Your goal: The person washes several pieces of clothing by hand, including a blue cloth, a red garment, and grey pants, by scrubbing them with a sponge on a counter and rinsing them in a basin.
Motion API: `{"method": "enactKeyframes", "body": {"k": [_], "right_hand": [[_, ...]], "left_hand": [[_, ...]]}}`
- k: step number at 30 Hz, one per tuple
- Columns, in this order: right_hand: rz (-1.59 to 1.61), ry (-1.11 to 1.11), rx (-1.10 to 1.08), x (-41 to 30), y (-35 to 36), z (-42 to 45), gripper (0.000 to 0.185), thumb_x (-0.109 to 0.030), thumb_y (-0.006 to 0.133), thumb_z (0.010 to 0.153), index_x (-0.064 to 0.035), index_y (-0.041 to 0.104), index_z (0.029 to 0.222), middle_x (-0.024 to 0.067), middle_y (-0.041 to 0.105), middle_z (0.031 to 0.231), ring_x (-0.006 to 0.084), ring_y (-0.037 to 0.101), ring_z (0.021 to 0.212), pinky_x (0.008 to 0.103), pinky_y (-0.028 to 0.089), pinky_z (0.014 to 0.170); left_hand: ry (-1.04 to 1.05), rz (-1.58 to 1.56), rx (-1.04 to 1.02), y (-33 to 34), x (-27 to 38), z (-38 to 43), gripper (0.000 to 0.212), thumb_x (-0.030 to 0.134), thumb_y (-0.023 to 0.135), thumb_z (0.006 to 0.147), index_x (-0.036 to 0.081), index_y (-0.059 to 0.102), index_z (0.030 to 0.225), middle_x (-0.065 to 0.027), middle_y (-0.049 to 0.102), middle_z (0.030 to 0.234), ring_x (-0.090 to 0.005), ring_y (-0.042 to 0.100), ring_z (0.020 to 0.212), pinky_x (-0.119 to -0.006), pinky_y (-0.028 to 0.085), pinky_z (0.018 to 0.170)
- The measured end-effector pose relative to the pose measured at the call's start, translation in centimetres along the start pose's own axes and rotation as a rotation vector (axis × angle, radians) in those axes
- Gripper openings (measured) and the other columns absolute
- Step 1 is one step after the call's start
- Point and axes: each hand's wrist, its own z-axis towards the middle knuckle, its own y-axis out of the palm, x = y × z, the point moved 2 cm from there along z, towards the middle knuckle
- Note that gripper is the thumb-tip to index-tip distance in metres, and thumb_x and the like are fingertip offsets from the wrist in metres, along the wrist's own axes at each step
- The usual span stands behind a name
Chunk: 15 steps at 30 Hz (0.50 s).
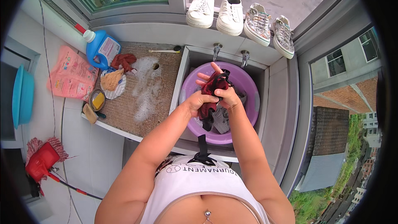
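Over a purple plastic basin [254, 119] set in a sink, both hands hold a dark red and black cloth [218, 82]. My left hand [199, 101], on the picture's left, has its thumb across the cloth and its fingers spread beyond it. My right hand [229, 97] grips the same cloth from the other side, with the thumb on top. The lower end of the cloth hangs down over the basin. Grey wet fabric [221, 121] lies in the basin below, partly hidden by the hands.
Two metal taps [217, 49] stand behind the basin. White sneakers [230, 14] and patterned sneakers [257, 25] line the window ledge. On the soapy stone slab [124, 112] at left are a blue detergent jug [102, 48], a pink bag [73, 76], small cloths [112, 79] and a soap bowl [102, 105].
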Motion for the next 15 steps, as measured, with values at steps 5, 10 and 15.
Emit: {"method": "enactKeyframes", "body": {"k": [5, 10, 15], "right_hand": [[-0.630, -0.020, 0.252, 1.3, 1.9, 1.9, 0.028, 0.001, 0.075, 0.068, -0.0051, 0.059, 0.089, 0.0045, 0.060, 0.078, 0.0139, 0.060, 0.073, 0.0318, 0.049, 0.065], [-0.822, -0.155, 0.377, 4.5, 5.4, 4.7, 0.020, 0.001, 0.066, 0.078, -0.0062, 0.049, 0.075, 0.0026, 0.051, 0.060, 0.0125, 0.050, 0.051, 0.0287, 0.040, 0.048], [-0.667, -0.072, 0.560, 6.3, 7.3, 6.5, 0.016, -0.013, 0.070, 0.083, -0.0066, 0.055, 0.083, 0.0037, 0.059, 0.073, 0.0139, 0.057, 0.064, 0.0300, 0.046, 0.057]], "left_hand": [[0.097, 0.148, 0.068, 1.6, 1.5, -3.1, 0.036, 0.000, 0.073, 0.068, 0.005, 0.059, 0.101, -0.0025, 0.061, 0.085, -0.0139, 0.061, 0.073, -0.029, 0.051, 0.065], [0.295, 0.432, 0.162, -3.5, 1.2, -3.3, 0.029, -0.001, 0.070, 0.066, 0.002, 0.063, 0.094, -0.0030, 0.063, 0.082, -0.0139, 0.062, 0.077, -0.028, 0.049, 0.068], [0.452, 0.770, 0.487, -5.5, 3.0, -4.8, 0.041, 0.014, 0.076, 0.063, 0.001, 0.062, 0.099, -0.0068, 0.067, 0.090, -0.0183, 0.064, 0.086, -0.032, 0.048, 0.079]]}}
